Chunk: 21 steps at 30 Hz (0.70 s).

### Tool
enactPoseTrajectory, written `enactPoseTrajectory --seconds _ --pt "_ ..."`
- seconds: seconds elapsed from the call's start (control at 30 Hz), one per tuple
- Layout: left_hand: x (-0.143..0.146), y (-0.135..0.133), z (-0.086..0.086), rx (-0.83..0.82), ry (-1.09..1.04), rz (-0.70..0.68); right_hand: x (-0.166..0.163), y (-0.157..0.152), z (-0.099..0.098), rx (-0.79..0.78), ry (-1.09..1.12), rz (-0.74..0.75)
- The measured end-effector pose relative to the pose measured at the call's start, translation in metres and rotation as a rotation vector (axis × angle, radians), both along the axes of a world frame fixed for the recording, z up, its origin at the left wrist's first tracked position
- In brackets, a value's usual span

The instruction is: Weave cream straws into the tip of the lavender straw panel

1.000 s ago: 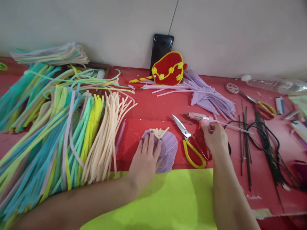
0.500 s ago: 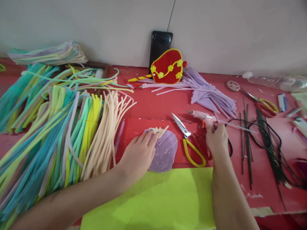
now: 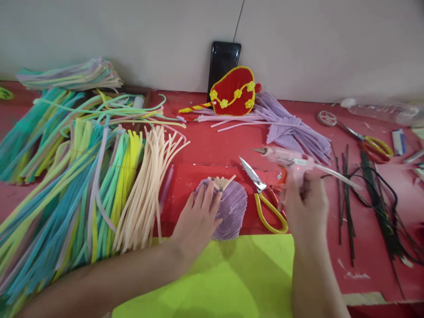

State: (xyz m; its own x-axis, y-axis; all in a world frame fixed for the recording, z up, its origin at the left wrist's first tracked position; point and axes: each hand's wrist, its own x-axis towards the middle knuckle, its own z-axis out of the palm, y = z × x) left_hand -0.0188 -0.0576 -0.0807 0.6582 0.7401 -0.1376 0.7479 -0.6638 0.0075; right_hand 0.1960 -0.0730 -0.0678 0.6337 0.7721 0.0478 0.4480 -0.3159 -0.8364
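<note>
My left hand (image 3: 200, 210) lies flat with its fingers spread on the left part of a rounded purple panel (image 3: 233, 207) made of pipe cleaners laid side by side. Short cream pipe cleaner pieces (image 3: 222, 181) form a V at the panel's top edge, by my fingertips. My right hand (image 3: 306, 198) grips a pink hot glue gun (image 3: 289, 159) by its handle, its nozzle pointing left and a clear glue stick (image 3: 338, 174) poking out behind. Between the hands lie yellow-handled scissors (image 3: 270, 212), blades partly apart.
Bundles of coloured pipe cleaners (image 3: 66, 185) and cream ones (image 3: 142, 190) cover the left. Behind stand a red fan-shaped craft (image 3: 235, 90) and a phone (image 3: 223, 62); purple pipe cleaners (image 3: 294, 128) lie beside them. Second scissors (image 3: 376, 148) and dark stems (image 3: 347, 212) lie right. Green sheet (image 3: 212, 282) in front.
My right hand has lifted the glue gun up off the table and slightly toward me. My left hand's fingers have spread a little on the purple panel.
</note>
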Motion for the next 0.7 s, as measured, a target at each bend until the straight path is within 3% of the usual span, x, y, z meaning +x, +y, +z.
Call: enactPoseTrajectory --seconds 0.1,0.27,0.47,0.7 --pt "0.000 0.000 -0.001 0.003 0.009 -0.005 -0.025 0.005 -0.001 -0.112 0.092 0.092" --pt "0.001 -0.001 -0.004 -0.007 0.031 -0.004 -0.041 0.008 -0.012 -0.146 0.216 0.270" --pt "0.003 -0.001 -0.004 -0.010 0.022 0.012 -0.040 0.002 -0.024 -0.223 0.099 0.157" --pt "0.003 -0.001 -0.006 -0.025 0.012 0.011 -0.042 -0.004 -0.011 -0.294 -0.078 0.125"
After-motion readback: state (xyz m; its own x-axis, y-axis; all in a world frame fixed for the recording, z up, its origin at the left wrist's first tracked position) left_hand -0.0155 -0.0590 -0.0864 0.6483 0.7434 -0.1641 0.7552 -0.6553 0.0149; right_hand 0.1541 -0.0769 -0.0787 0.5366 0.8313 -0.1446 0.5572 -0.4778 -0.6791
